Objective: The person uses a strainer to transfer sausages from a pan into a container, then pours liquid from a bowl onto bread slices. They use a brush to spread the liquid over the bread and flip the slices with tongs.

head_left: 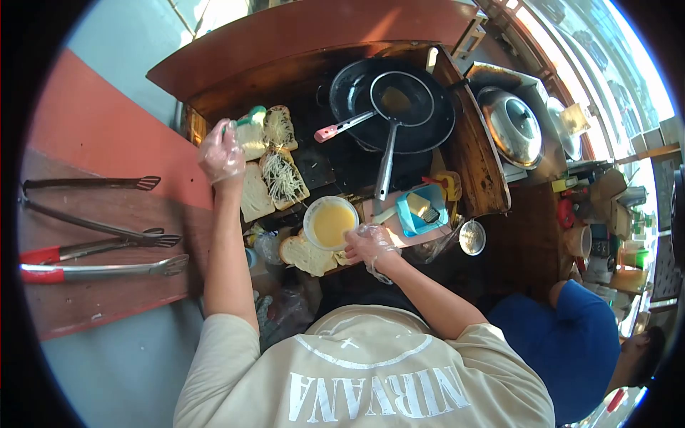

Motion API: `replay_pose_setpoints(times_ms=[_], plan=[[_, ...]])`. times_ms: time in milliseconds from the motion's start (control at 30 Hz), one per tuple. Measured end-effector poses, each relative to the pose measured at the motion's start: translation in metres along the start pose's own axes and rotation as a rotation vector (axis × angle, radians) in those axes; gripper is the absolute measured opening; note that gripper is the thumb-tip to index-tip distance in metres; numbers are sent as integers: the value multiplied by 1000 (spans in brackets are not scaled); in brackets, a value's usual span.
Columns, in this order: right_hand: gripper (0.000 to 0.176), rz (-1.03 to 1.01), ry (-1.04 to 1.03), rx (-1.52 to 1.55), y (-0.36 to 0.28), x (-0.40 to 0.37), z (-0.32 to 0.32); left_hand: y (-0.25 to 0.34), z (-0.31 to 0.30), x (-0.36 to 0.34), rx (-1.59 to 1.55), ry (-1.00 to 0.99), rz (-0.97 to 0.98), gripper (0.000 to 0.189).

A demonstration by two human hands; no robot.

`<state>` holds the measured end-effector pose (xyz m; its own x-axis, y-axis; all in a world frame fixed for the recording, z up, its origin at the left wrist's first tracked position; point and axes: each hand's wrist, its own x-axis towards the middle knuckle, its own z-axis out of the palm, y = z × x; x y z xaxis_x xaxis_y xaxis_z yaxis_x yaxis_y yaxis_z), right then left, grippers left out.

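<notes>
My left hand (222, 155), in a clear plastic glove, is closed on a green utensil (254, 115) that looks like a basting brush. Its green head is over the upper left bread slice (251, 139) on the dark griddle. Beside that slice lie a bread slice topped with shreds (279, 128) and another heaped with pale shreds (283, 177). A plain bread slice (256, 192) sits below my left hand. My gloved right hand (373, 245) grips the rim of a white tub (332, 222) of yellow liquid, near the griddle's front edge.
Behind, a black wok (349, 89) holds a strainer (402, 96). More bread (305, 255) lies before the tub; a blue container (421, 210) stands to its right. Tongs (107, 269) rest on the left board. A person in blue (564, 349) is at right; a lidded pan (511, 125) stands behind.
</notes>
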<state>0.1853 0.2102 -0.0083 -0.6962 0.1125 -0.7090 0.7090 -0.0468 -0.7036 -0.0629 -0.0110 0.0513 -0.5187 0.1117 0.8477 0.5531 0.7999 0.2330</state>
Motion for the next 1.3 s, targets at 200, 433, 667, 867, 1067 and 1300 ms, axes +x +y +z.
replay_pose_setpoints(times_ms=[200,433,667,867,1067,1300], plan=[[35,-148,-31,-135,-34,21,8,87,-80,-44,-183,-419,-39,8],[37,-579,102,-627,-59,13,18,121,-82,-83,-258,-492,-349,16],[40,-158,-93,-54,-63,24,24,85,-86,-71,-155,-315,-725,32],[41,-133,-102,-81,-70,26,21,42,-66,-30,-176,-212,-844,36],[40,-100,-116,-94,-50,10,2,46,-64,-37,-11,-69,-496,30],[39,-30,-100,-180,-8,0,-20,72,-72,-75,-85,-153,-541,25]])
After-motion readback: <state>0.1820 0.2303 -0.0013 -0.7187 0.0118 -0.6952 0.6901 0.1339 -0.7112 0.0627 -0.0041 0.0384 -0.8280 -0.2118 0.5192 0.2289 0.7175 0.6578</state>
